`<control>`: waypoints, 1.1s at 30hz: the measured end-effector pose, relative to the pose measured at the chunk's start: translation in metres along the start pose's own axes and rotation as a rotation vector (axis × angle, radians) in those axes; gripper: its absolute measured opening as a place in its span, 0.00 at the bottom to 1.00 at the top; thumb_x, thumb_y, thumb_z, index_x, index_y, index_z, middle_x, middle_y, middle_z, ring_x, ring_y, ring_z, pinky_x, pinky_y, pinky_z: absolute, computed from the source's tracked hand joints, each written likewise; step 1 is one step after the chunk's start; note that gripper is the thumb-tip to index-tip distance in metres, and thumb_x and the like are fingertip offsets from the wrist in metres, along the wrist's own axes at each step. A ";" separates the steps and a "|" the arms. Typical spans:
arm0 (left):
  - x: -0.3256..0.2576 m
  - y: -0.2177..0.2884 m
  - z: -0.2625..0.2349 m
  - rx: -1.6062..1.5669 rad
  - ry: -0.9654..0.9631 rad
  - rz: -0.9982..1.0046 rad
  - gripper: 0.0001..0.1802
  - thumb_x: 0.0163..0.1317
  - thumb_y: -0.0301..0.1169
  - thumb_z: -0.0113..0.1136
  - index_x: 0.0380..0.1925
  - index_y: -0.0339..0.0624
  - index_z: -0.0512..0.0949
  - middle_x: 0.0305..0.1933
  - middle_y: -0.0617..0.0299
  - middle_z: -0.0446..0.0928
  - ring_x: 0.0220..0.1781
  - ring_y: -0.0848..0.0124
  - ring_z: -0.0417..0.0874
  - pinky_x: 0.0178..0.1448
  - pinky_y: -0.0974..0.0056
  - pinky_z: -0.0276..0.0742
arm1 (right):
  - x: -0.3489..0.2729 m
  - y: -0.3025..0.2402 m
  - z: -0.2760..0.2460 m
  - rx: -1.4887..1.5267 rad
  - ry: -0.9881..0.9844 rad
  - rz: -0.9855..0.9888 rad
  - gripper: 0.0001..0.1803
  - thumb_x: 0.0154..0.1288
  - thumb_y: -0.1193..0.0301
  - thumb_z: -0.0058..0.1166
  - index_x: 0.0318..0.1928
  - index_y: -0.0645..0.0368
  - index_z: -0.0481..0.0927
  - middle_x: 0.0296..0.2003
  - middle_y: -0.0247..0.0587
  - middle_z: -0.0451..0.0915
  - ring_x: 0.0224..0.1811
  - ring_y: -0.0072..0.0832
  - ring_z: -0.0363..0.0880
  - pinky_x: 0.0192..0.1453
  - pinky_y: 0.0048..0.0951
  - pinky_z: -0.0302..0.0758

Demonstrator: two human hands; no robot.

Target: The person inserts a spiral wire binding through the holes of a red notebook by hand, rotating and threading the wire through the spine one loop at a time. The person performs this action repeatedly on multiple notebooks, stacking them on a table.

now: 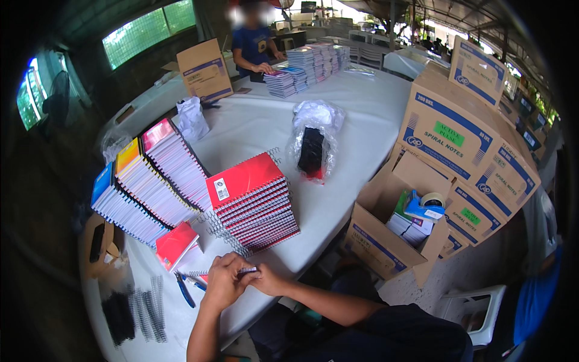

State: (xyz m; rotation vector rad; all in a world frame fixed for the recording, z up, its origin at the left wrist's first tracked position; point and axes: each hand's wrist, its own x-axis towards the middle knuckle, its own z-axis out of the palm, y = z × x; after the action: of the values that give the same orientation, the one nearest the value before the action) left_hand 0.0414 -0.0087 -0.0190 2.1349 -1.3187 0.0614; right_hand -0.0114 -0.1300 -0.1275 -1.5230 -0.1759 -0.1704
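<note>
At the near edge of the table my left hand [224, 285] and my right hand [269, 281] meet, fingers closed in a pinch. Between them is a narrow pale strip with dark marks [246, 271], mostly covered by my fingers; its kind is unclear. Just beyond stands a tall stack of red spiral notebooks [256, 208], with a white label on the top cover and wire coils sticking out at the sides. A red notebook [176, 246] lies left of my left hand. Pliers with blue handles [185, 291] rest beside that hand.
Rows of blue, yellow and pink notebooks [154, 181] stand at left. Loose wire coils [148, 311] lie near left. A plastic-wrapped black bundle [310, 151] sits mid-table. An open carton [386, 241] holding a tape dispenser [424, 206] stands right. Across the table, a person [253, 48] handles notebook stacks.
</note>
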 end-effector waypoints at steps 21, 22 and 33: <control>-0.001 -0.014 0.032 0.188 0.152 0.146 0.08 0.51 0.34 0.60 0.25 0.43 0.76 0.27 0.61 0.74 0.31 0.61 0.72 0.40 0.59 0.61 | 0.003 0.006 -0.002 0.158 -0.076 -0.148 0.11 0.55 0.82 0.52 0.40 0.65 0.72 0.36 0.36 0.76 0.38 0.20 0.72 0.42 0.25 0.72; -0.002 -0.016 0.031 0.193 0.154 0.162 0.07 0.51 0.34 0.60 0.26 0.44 0.77 0.28 0.61 0.75 0.32 0.61 0.72 0.41 0.60 0.61 | 0.005 0.010 -0.001 0.118 -0.012 -0.223 0.11 0.55 0.82 0.52 0.40 0.65 0.72 0.36 0.36 0.76 0.38 0.20 0.72 0.43 0.26 0.72; 0.001 0.014 0.024 0.558 0.398 0.079 0.32 0.64 0.56 0.34 0.48 0.40 0.72 0.56 0.49 0.68 0.62 0.50 0.62 0.58 0.49 0.57 | 0.003 0.016 0.004 -0.120 -0.100 -0.122 0.08 0.57 0.73 0.49 0.37 0.64 0.76 0.29 0.53 0.80 0.30 0.38 0.80 0.37 0.34 0.73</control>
State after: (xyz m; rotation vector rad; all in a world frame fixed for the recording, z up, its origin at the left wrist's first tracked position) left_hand 0.0234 -0.0265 -0.0317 2.3385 -1.2352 0.9343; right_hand -0.0052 -0.1251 -0.1423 -1.6423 -0.3442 -0.2054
